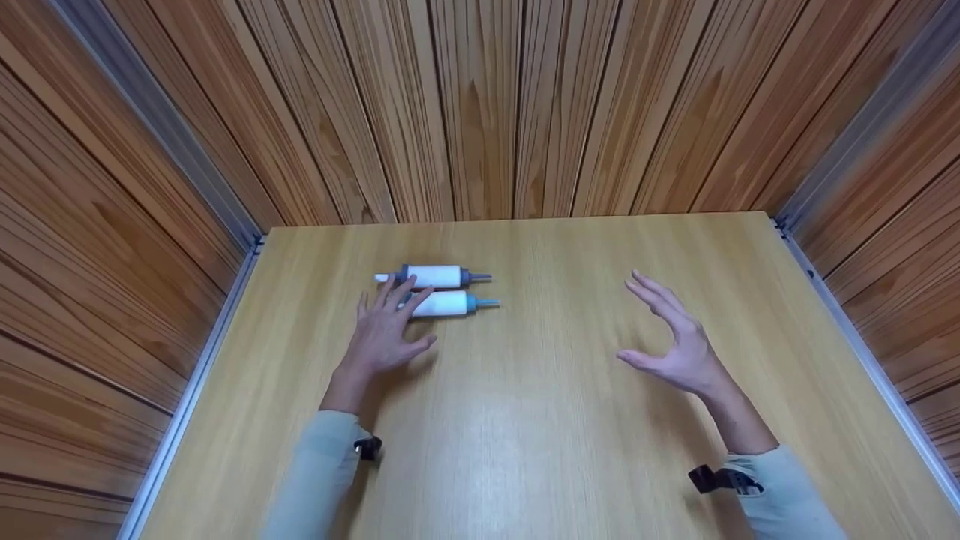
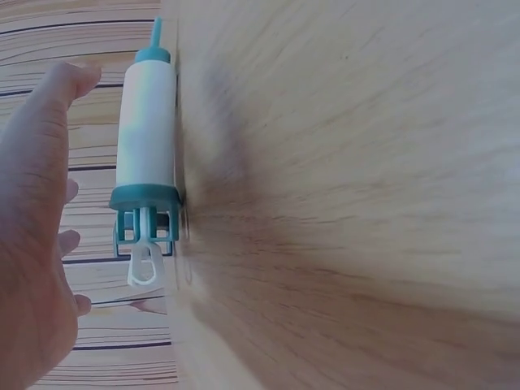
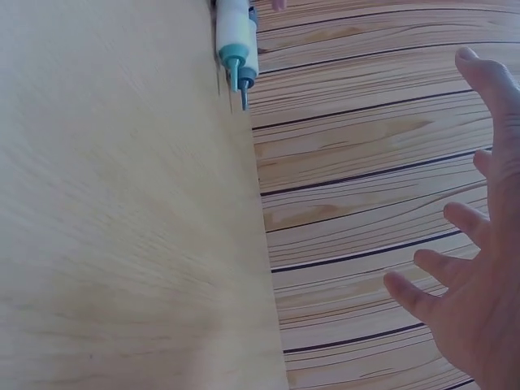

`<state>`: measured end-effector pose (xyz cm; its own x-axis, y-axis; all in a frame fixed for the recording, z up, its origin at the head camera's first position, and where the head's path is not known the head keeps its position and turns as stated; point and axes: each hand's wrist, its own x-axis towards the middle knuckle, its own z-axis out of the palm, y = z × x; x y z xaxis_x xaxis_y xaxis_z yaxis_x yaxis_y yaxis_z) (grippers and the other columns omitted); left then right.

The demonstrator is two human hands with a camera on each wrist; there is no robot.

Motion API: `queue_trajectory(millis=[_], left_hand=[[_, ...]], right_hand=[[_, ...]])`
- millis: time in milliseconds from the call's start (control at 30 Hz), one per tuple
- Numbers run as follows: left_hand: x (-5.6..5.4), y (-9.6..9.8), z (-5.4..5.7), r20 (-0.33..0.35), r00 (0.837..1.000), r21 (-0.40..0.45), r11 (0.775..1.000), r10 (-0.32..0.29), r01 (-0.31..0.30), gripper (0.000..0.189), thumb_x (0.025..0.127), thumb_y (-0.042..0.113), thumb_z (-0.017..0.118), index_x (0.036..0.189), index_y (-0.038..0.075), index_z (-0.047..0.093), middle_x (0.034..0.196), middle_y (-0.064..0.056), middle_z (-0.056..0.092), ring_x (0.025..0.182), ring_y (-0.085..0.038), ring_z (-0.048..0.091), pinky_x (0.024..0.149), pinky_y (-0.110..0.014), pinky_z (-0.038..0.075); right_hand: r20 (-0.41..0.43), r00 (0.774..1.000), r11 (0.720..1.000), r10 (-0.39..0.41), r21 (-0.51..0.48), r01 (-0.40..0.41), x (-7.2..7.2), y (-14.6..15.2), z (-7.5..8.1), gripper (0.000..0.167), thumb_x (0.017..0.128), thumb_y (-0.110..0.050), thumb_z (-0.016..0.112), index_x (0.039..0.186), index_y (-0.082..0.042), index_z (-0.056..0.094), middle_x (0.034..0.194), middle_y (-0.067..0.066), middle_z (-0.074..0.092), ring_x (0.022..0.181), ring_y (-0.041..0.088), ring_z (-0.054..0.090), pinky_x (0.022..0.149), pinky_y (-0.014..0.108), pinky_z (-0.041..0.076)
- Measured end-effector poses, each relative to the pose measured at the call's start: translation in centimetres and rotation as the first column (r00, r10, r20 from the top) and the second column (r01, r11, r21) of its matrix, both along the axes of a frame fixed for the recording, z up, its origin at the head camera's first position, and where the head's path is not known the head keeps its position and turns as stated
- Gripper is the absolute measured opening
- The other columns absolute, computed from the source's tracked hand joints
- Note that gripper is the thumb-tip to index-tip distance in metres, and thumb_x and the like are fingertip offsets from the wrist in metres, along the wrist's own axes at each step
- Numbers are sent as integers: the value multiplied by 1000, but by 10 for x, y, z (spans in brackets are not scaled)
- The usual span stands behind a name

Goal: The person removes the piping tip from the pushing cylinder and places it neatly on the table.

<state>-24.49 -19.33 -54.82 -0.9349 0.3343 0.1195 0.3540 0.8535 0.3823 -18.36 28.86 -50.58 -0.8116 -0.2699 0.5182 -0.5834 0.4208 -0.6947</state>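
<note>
Two large white syringe-like tubes with narrow nozzles lie side by side on the table, nozzles pointing right. The nearer tube (image 1: 448, 304) has a teal nozzle and collar; its pale looped plunger handle shows in the left wrist view. Behind it, the farther tube (image 1: 437, 277) has dark blue-grey ends and a white handle tip. My left hand (image 1: 377, 339), fingers spread, reaches over the handle ends, its fingertips overlapping both tubes in the head view. Over the table's right half, my right hand (image 1: 686, 355) holds nothing, with thumb and fingers apart.
The wooden table (image 1: 540, 420) is bounded by plank walls at the back (image 1: 487, 112) and both sides. Metal rails (image 1: 202, 375) run along the side edges. A small black camera (image 1: 367, 448) sits at the left cuff, another (image 1: 724, 480) at the right.
</note>
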Motion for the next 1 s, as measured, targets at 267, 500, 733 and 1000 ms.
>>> queue_trajectory(millis=[267, 500, 733, 1000], left_hand=[[-6, 0, -1, -8, 1000, -5, 1000, 6, -6, 82, 99, 50, 79, 172, 30, 47, 186, -8, 36, 177, -46, 21, 133, -88, 13], [-10, 3, -3, -22, 1000, -12, 1000, 4, -5, 79, 99, 47, 79, 170, 29, 50, 180, -8, 47, 172, -44, 33, 131, -86, 22], [-13, 6, -6, -28, 1000, -24, 1000, -2, 1, 78, 99, 46, 80, 169, 27, 52, 175, -11, 54, 168, -44, 40, 129, -85, 25], [-16, 4, -8, -14, 1000, -41, 999, -10, 9, 78, 100, 46, 81, 169, 28, 51, 175, -12, 53, 165, -46, 43, 130, -84, 27]], right_hand=[[18, 1000, 996, 25, -85, -23, -1, -2, -5, 96, 77, 8, 90, 165, 0, 53, 177, 19, 47, 163, -1, 42, 117, 15, 47], [36, 998, 990, 42, -135, -37, -2, -4, -9, 98, 78, 13, 88, 166, 3, 48, 179, -5, 45, 161, -3, 43, 111, 20, 52], [58, 996, 984, 61, -171, -50, -6, -5, -13, 96, 79, 15, 85, 167, 5, 46, 180, 8, 44, 160, -2, 44, 110, 23, 53], [70, 994, 979, 79, -191, -64, -8, -8, -16, 96, 80, 15, 84, 167, 4, 45, 178, -7, 46, 160, -3, 45, 110, 19, 52]])
